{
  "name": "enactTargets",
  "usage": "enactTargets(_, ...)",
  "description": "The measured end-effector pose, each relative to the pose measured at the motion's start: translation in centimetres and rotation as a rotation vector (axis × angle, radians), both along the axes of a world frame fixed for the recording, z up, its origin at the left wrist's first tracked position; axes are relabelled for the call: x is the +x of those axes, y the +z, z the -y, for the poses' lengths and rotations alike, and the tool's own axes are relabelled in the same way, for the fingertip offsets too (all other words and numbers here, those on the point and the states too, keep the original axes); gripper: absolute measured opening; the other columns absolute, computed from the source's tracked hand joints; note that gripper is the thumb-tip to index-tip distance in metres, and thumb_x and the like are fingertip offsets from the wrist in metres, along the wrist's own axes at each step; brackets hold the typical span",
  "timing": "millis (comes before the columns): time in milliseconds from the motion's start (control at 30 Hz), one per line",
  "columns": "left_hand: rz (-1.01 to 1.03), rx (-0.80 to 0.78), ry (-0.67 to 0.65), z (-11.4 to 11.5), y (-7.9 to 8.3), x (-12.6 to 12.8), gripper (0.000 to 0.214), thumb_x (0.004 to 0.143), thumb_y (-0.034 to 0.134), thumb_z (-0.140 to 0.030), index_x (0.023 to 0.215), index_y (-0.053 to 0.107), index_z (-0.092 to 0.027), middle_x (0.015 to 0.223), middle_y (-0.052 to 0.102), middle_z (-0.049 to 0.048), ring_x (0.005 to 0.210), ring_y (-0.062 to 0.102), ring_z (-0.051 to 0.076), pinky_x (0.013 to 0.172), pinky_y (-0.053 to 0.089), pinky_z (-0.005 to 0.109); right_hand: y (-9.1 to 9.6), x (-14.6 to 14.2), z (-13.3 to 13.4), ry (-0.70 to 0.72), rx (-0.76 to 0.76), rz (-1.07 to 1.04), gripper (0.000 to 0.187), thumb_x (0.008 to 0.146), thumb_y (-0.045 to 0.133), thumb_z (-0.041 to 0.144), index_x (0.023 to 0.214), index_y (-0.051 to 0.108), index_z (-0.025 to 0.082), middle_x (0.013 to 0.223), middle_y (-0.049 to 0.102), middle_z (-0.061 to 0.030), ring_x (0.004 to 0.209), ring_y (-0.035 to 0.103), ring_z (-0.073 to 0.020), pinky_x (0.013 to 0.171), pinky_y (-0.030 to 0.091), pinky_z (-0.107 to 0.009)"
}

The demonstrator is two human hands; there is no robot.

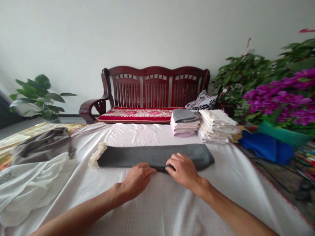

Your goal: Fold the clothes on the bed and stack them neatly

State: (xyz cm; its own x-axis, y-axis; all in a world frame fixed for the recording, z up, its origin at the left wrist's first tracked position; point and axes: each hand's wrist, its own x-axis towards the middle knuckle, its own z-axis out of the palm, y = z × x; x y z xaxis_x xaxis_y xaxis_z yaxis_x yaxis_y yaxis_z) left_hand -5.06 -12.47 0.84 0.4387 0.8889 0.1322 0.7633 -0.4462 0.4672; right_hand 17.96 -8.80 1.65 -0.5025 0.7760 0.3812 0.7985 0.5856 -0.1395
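A dark grey cloth (137,154), folded into a long narrow strip with a cream fringe (96,156) at its left end, lies across the white sheet (157,200) on the table. My left hand (136,181) and my right hand (182,169) sit side by side at the strip's near edge, right of its middle. Both have their fingers curled onto that edge, pinching it. The fingertips are partly tucked under the cloth.
Two stacks of folded cloths (184,126) (216,130) stand at the back right. A loose grey cloth (43,144) and a white one (29,186) lie at the left. Behind are a wooden bench (152,95), plants (40,95) and purple flowers (287,98); blue fabric (267,146) lies right.
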Motion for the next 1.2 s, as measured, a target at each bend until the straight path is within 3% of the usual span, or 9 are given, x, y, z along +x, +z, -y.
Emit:
enactTargets(167, 0.253, -0.188, 0.063, 0.8, -0.4, 1.3, 0.036, 0.084, 0.049, -0.013, 0.112, 0.069, -0.023, 0.083, 0.07, 0.0041, 0.079, 0.063, 0.02, 0.073, 0.044, 0.028, -0.4, -0.3, -0.7, -0.023, 0.012, -0.139, 0.012, 0.09, 0.06, 0.021, 0.081, 0.066, 0.024, 0.083, 0.067, -0.0005, 0.082, 0.061, -0.0168, 0.074, 0.042, -0.028)
enactTargets(267, 0.576, -0.495, 0.118, 0.8, -0.4, 2.9, 0.022, 0.081, 0.053, -0.018, 0.1, 0.066, -0.019, 0.062, 0.058, -0.003, 0.055, 0.05, 0.013, 0.053, 0.034, 0.023, -0.5, -0.1, -0.6, 0.02, 0.035, -0.181, 0.012, 0.091, 0.058, 0.02, 0.082, 0.066, 0.023, 0.083, 0.066, -0.0013, 0.082, 0.061, -0.017, 0.076, 0.043, -0.028)
enactTargets(367, 0.999, -0.802, 0.233, 0.1, 0.3, 4.4, 0.006, 0.079, 0.059, -0.021, 0.083, 0.058, -0.017, 0.065, 0.055, -0.0043, 0.048, 0.042, 0.007, 0.045, 0.026, 0.02, -0.8, 0.1, -0.3, 0.064, 0.032, -0.216, 0.012, 0.092, 0.057, 0.02, 0.085, 0.067, 0.023, 0.083, 0.066, -0.0021, 0.082, 0.061, -0.0172, 0.077, 0.044, -0.028)
enactTargets(533, 1.419, -1.128, 0.421, -1.9, 2.4, 5.6, 0.018, 0.087, 0.057, -0.016, 0.07, 0.054, -0.013, 0.062, 0.049, -0.0042, 0.043, 0.036, 0.002, 0.041, 0.023, 0.014, -1.2, 0.4, -0.3, 0.159, -0.097, -0.26, 0.019, 0.096, 0.053, 0.025, 0.09, 0.07, 0.024, 0.086, 0.068, -0.0024, 0.085, 0.063, -0.0176, 0.077, 0.047, -0.028)
enactTargets(667, 1.37, -1.287, 0.522, -1.9, 2.5, 5.9, 0.026, 0.093, 0.048, -0.016, 0.068, 0.053, -0.011, 0.058, 0.047, -0.0045, 0.039, 0.035, 0.0, 0.039, 0.02, 0.013, -1.0, 1.3, -0.8, 0.157, -0.173, -0.393, 0.023, 0.096, 0.049, 0.02, 0.098, 0.071, 0.024, 0.094, 0.072, -0.0024, 0.091, 0.066, -0.0166, 0.083, 0.05, -0.028)
enactTargets(800, 1.277, -1.271, 0.372, -0.2, 1.6, 6.2, 0.011, 0.082, 0.064, -0.02, 0.083, 0.055, -0.014, 0.07, 0.06, -0.0024, 0.043, 0.046, 0.003, 0.04, 0.024, 0.015, -0.9, 2.4, -1.4, 0.128, -0.118, -0.315, 0.025, 0.089, 0.052, 0.014, 0.098, 0.072, 0.024, 0.097, 0.073, -0.0029, 0.095, 0.065, -0.0186, 0.087, 0.05, -0.033)
enactTargets(933, 1.216, -1.233, 0.307, 1.2, 1.2, 6.8, 0.049, 0.075, 0.066, -0.018, 0.121, 0.052, -0.02, 0.072, 0.064, -0.0043, 0.045, 0.051, 0.007, 0.043, 0.03, 0.017, -1.1, 3.1, -1.7, 0.155, -0.111, -0.176, 0.026, 0.087, 0.056, 0.014, 0.104, 0.073, 0.024, 0.103, 0.074, -0.0035, 0.098, 0.063, -0.0198, 0.091, 0.049, -0.035)
enactTargets(1067, 1.074, -1.225, 0.314, 1.8, 1.2, 6.8, 0.085, 0.073, 0.063, -0.018, 0.151, 0.029, -0.018, 0.077, 0.069, -0.0011, 0.047, 0.054, 0.009, 0.045, 0.034, 0.019, -1.2, 3.4, -1.7, 0.17, -0.127, -0.15, 0.029, 0.089, 0.054, 0.014, 0.108, 0.073, 0.025, 0.108, 0.073, -0.0031, 0.102, 0.062, -0.0198, 0.094, 0.047, -0.036)
enactTargets(1200, 0.803, -0.967, 0.204, 2.1, 0.9, 4.6, 0.064, 0.076, 0.059, -0.021, 0.138, 0.052, -0.015, 0.083, 0.072, 0.0029, 0.053, 0.058, 0.01, 0.048, 0.038, 0.021, -0.9, 4.0, -1.3, 0.17, -0.104, -0.115, 0.031, 0.088, 0.056, 0.015, 0.112, 0.072, 0.027, 0.113, 0.072, -0.0025, 0.107, 0.061, -0.0199, 0.096, 0.047, -0.037)
